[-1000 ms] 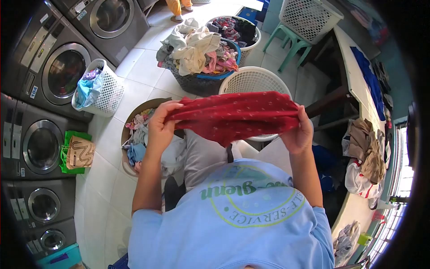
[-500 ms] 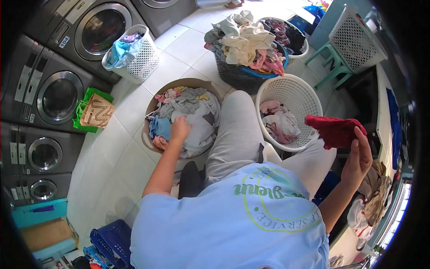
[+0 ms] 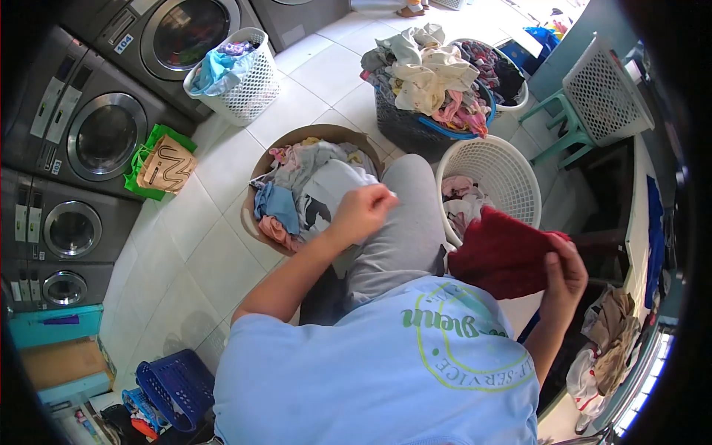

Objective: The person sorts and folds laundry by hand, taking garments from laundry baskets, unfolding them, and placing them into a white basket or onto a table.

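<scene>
My right hand (image 3: 567, 268) pinches the edge of a dark red cloth (image 3: 500, 256), which hangs spread over my knee and the near rim of a white round basket (image 3: 523, 174). Pink and white clothes (image 3: 463, 202) lie in that basket. My left hand (image 3: 365, 211) is closed on a light cloth (image 3: 337, 185) above my thigh, its fingers curled. This cloth stretches back to a tan basket (image 3: 249, 215) filled with grey, white, blue and peach clothes (image 3: 276, 208).
Heaped dark basket (image 3: 404, 130) stands ahead. White basket (image 3: 256, 89) and green bag (image 3: 158, 163) are near the washing machines (image 3: 107, 137). A green stool (image 3: 567, 130) holds another basket (image 3: 608, 96) at right. A blue basket (image 3: 178, 389) is at lower left.
My left hand has risen from the tan basket towards my thigh, pulling a light cloth. My right hand has moved down and inward, and the red cloth now hangs wider.
</scene>
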`<control>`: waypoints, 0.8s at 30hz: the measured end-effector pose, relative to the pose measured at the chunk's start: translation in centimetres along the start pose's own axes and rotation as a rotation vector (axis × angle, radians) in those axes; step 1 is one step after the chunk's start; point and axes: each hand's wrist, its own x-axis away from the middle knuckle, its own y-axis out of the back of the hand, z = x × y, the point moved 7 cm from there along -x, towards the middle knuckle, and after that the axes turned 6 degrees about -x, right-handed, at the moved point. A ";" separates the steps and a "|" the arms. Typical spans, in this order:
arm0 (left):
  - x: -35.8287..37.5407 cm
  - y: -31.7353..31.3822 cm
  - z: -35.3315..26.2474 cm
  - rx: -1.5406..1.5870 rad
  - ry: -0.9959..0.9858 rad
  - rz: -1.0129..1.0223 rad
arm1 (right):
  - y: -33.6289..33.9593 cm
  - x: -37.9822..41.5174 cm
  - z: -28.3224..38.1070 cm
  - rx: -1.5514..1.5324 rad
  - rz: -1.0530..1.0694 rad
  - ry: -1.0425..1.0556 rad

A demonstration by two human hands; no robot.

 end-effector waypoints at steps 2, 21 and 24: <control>1.1 -0.8 -4.5 0.047 -0.114 0.141 | -3.4 0.4 -0.7 0.073 0.175 -0.066; -3.9 3.4 29.3 -0.589 0.537 -0.155 | -5.4 1.9 -3.3 0.091 0.266 -0.174; -6.3 6.9 21.3 0.135 0.281 -0.246 | -4.3 1.2 -2.9 -0.029 0.141 -0.195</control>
